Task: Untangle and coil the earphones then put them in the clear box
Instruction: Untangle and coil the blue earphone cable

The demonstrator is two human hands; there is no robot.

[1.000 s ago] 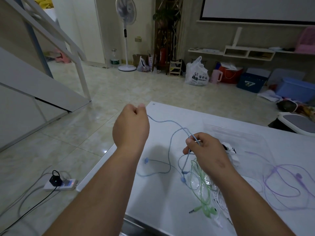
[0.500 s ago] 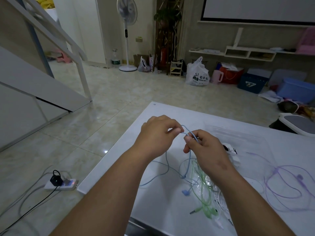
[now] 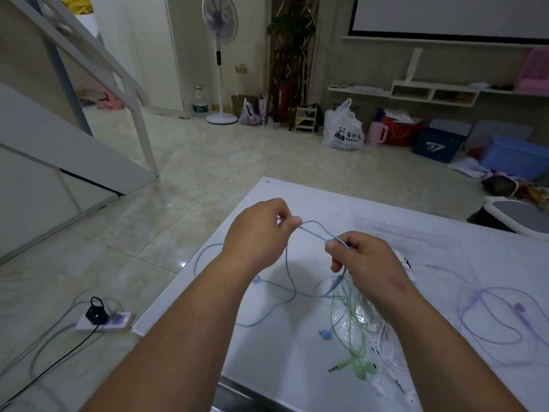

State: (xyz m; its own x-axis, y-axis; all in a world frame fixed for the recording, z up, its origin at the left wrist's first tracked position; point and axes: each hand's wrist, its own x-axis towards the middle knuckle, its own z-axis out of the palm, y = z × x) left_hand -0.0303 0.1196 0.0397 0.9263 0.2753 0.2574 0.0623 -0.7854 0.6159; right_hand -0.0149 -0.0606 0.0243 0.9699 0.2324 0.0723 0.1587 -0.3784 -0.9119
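Step in hand: judged as untangling; the blue earphones (image 3: 315, 232) are being drawn clear of the pile, coiling not yet begun.
Next move: calls for feeding the slack across hand to hand into even loops, without dragging the pile along.
Pile, nearest: green earphones (image 3: 358, 367) and white earphones (image 3: 389, 356) lie knotted together on the tabletop (image 3: 285, 361).
Right hand (image 3: 367, 260): pinches the blue cable — plug end dangling beneath.
Left hand (image 3: 258, 234): pinches the same cable; a short doubled span bridges both hands.
Blue earphones, look: thin pale cable, limp — remainder trails in loose curves on the tabletop.
Clear box (image 3: 401, 230): just beyond the right hand; contents unclear.
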